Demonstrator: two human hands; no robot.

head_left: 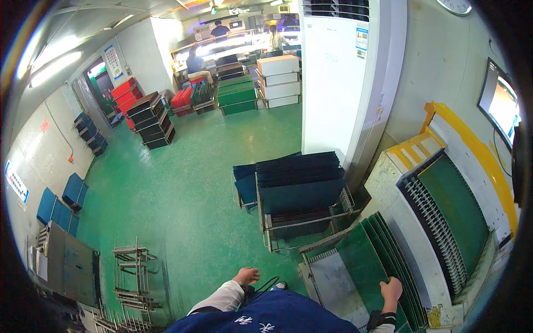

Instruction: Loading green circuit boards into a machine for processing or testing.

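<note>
My right hand (pixel 391 289) is closed at the edge of a large green board (pixel 361 258), the front one of several standing side by side in a metal rack (pixel 308 273) at my lower right. Some of its fingertips are hidden behind the board. My left hand (pixel 246 276) hangs in front of my blue apron (pixel 288 313), its fingers curled in with nothing visible in them. To the right of the rack, another green board (pixel 454 202) lies on the roller bed (pixel 436 227) of a white machine.
Ahead stands a wire rack of dark blue boards (pixel 302 188), beside a tall white cabinet unit (pixel 333 89). An empty metal frame (pixel 133 275) stands at lower left. Farther off are stacked black crates (pixel 150 119), green boards (pixel 237 94) and people at a lit bench (pixel 239 50).
</note>
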